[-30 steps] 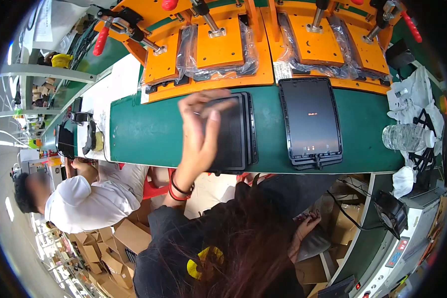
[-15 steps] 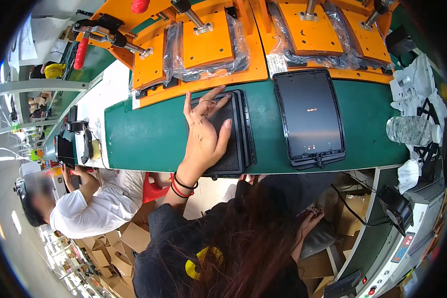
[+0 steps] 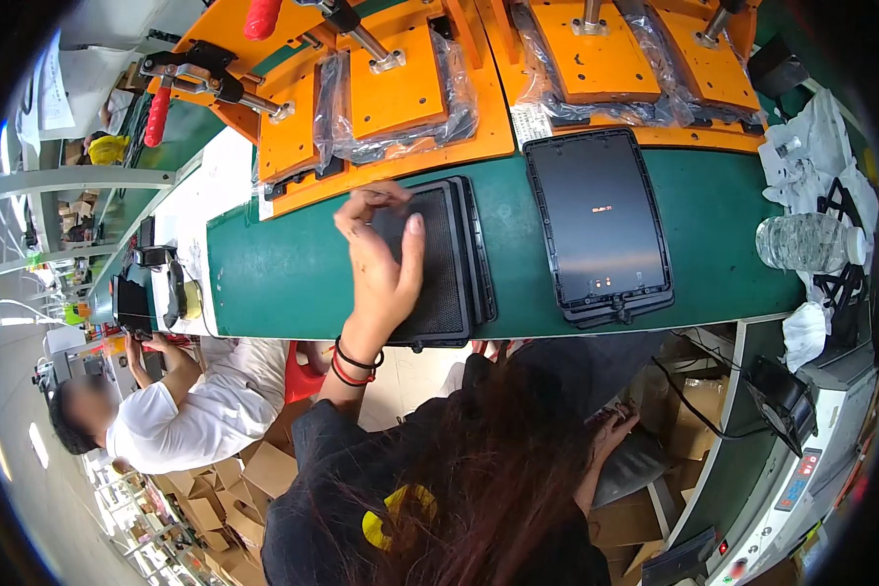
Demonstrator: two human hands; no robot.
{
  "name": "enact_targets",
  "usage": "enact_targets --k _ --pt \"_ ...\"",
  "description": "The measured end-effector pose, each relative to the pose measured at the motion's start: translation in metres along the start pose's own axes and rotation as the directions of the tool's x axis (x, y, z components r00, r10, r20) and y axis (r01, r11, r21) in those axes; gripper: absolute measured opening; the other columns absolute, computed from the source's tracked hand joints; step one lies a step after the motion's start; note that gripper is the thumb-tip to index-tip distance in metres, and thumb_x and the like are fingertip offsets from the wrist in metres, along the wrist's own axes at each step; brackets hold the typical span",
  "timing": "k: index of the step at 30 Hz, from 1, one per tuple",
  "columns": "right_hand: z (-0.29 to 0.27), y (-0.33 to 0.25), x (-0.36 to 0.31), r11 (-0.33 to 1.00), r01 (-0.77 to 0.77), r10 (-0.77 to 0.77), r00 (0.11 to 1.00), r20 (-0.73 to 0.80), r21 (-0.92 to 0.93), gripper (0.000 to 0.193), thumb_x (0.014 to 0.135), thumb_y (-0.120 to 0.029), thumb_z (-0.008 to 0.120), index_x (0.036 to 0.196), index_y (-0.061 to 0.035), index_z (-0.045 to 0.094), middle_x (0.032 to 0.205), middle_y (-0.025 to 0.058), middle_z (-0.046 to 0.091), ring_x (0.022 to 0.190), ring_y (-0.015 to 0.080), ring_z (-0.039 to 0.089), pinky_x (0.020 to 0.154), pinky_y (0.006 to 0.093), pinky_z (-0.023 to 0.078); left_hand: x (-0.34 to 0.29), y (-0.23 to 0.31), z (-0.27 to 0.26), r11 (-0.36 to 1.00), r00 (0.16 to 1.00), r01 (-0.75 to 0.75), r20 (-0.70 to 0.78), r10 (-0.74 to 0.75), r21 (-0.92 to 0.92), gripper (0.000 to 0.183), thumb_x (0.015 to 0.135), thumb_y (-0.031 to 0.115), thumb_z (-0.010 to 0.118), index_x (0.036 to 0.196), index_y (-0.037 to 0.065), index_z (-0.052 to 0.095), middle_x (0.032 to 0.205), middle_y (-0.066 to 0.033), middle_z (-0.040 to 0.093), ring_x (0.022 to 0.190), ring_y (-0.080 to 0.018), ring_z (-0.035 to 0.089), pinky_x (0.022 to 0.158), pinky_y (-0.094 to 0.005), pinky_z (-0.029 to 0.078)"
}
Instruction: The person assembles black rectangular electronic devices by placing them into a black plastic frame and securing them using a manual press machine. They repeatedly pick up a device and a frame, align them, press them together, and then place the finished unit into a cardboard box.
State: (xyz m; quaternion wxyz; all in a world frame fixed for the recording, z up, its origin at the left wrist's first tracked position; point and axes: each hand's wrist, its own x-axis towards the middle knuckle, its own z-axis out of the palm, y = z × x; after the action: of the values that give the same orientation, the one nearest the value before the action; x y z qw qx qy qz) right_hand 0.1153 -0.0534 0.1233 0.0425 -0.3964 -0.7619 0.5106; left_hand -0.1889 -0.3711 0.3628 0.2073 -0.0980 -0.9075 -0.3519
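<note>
My left hand [image 3: 381,278], with dark bands at its wrist, hovers over the left part of a stack of black mesh-faced panels [image 3: 444,273] at the bench's front edge. Its thumb stands away from the bent, slightly blurred fingers, and nothing shows in its grasp. Whether it touches the top panel, I cannot tell. Low at the right, below the bench top, my right hand [image 3: 610,430] rests near my lap, loosely open with dark smudges on the fingers. A smooth black rectangular panel [image 3: 601,225] with a clipped rim lies farther right on the green bench.
Orange clamp fixtures [image 3: 400,88] with plastic film and red-handled levers line the bench's back. A water bottle [image 3: 806,244] and white plastic bags [image 3: 816,146] stand at the right. A person in a white shirt [image 3: 190,420] sits at the left, near cardboard boxes [image 3: 269,469].
My left hand has drawn left across the mesh panel, and its outstretched fingers have folded in. My right hand stays low. The whole view has shifted slightly.
</note>
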Motion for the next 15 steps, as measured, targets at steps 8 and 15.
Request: enact_targets --k 8,15 --pt "0.004 0.014 -0.001 0.999 -0.022 0.023 0.999 -0.039 0.036 0.038 0.093 -0.007 0.035 0.130 -0.0012 0.034 0.123 0.0214 0.044 0.109 0.0326 0.047 0.096 0.0384 0.034 0.044 -0.009 0.003 0.980 0.995 -0.009 0.091 0.027 -0.201 0.046 0.088 -0.005 0.052 0.125 0.002 0.026 0.118 -0.0160 0.041 0.109 -0.0218 0.050 0.093 -0.0321 0.044" --pt "0.003 0.005 -0.003 0.999 0.027 -0.023 0.996 -0.085 0.043 0.039 0.091 -0.004 0.035 0.130 -0.0013 0.034 0.121 0.0207 0.044 0.107 0.0319 0.047 0.095 0.0365 0.035 0.047 -0.016 0.019 0.974 0.960 -0.129 0.223 0.170 -0.185 0.043 0.091 -0.001 0.049 0.124 -0.003 0.022 0.126 -0.0202 0.036 0.116 -0.0269 0.048 0.091 -0.0352 0.050"
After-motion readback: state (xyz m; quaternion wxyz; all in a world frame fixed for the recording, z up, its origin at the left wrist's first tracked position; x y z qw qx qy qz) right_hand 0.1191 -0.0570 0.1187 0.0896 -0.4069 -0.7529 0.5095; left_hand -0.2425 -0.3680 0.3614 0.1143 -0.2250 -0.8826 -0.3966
